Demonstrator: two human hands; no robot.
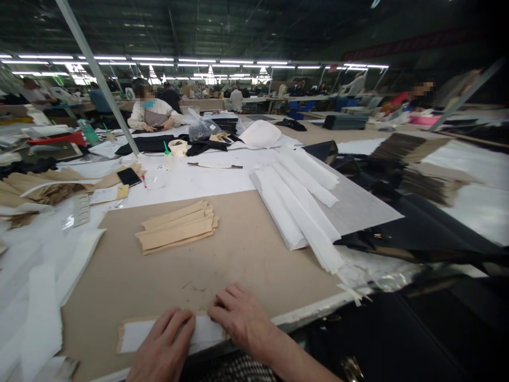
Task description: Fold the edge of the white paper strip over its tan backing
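A white strip [209, 329] lies lengthwise on a tan backing piece [121, 339], close to the table's near edge. My left hand [165, 345] rests on the middle of the strip, its fingers bent slightly and laid down on it. Over the strip's right end is my right hand [242, 321], with loosely bent fingers reaching past the far edge. Part of the strip is hidden under both hands. Further up the brown board [246, 270], a stack of tan strips [177, 228] is fanned out.
Long white strips [298, 207] are piled on the right of the board. Dark fabric [429, 228] lies beyond the right edge. A phone [129, 176] and a tape roll [177, 147] lie to the upper left. A co-worker [153, 111] sits across the table, near a slanted metal pole [97, 74].
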